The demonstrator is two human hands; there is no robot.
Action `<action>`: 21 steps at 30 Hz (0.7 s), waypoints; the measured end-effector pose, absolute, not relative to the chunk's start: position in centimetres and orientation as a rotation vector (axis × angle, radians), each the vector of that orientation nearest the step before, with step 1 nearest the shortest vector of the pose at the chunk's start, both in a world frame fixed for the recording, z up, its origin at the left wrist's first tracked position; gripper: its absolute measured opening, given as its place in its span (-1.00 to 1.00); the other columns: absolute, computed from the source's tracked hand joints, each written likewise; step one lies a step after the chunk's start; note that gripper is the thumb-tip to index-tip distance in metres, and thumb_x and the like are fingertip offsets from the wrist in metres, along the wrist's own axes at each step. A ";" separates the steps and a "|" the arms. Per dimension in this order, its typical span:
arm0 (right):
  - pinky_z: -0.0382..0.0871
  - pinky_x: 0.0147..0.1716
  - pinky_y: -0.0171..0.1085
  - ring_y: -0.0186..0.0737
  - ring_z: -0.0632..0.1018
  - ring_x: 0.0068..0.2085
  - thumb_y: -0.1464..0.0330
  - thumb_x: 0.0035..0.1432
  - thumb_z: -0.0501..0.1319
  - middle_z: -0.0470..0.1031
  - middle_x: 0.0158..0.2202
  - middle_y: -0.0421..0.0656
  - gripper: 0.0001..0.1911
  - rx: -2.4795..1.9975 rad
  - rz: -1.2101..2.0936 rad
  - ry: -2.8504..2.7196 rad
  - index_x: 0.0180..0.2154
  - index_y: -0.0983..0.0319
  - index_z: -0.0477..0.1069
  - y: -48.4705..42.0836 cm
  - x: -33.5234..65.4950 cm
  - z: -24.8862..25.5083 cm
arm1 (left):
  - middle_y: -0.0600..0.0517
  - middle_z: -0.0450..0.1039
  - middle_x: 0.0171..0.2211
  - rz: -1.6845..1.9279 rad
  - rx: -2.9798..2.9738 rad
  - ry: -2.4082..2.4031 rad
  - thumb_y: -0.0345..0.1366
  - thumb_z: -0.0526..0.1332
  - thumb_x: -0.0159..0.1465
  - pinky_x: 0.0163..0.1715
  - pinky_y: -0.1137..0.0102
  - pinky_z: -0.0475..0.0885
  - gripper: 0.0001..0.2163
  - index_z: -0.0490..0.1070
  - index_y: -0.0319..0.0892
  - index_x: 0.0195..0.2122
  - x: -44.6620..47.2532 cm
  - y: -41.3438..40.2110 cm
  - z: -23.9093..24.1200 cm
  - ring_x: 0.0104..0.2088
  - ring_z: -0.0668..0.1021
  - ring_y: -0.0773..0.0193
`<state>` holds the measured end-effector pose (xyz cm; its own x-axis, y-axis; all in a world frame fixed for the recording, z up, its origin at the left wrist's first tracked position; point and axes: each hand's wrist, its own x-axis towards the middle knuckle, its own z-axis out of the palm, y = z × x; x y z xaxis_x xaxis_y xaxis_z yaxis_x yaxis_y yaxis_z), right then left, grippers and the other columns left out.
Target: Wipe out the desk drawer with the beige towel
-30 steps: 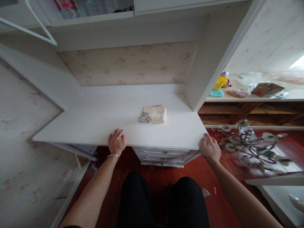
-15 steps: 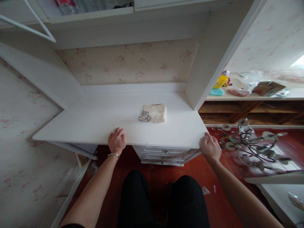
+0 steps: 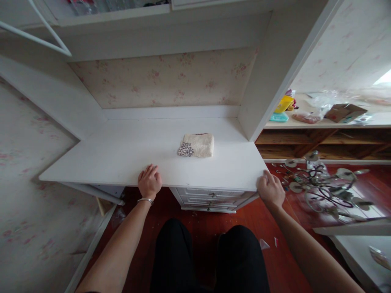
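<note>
A white desk top fills the middle of the head view. My left hand, with a bangle on its wrist, grips the front edge of the desk top, fingers curled over it. At the front right corner my right hand is closed on the same edge. A folded beige cloth with a dark patterned corner lies on the desk top, beyond and between my hands. My legs in black trousers are below.
White drawers sit under the desk top. A metal chandelier lies on the red floor at right. Behind it a wooden shelf holds a yellow item, bags and a cardboard box. A white panel is at lower right.
Both hands stay on the desk edge. The view has shifted slightly; nothing else moved.
</note>
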<state>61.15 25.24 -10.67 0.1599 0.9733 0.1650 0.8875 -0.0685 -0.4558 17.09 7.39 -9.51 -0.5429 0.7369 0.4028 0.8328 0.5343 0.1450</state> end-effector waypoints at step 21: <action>0.26 -0.04 -0.16 -0.06 0.41 0.06 0.19 0.29 -0.13 0.34 0.14 -0.08 -0.49 -1.992 0.247 -1.759 0.21 0.07 0.25 25.4 61.3 -11.0 | -0.07 0.34 0.18 -0.636 -1.331 -2.418 -0.31 -0.02 0.30 0.24 0.21 0.02 -0.62 0.43 -0.15 0.07 16.6 7.5 -10.4 0.21 0.33 0.14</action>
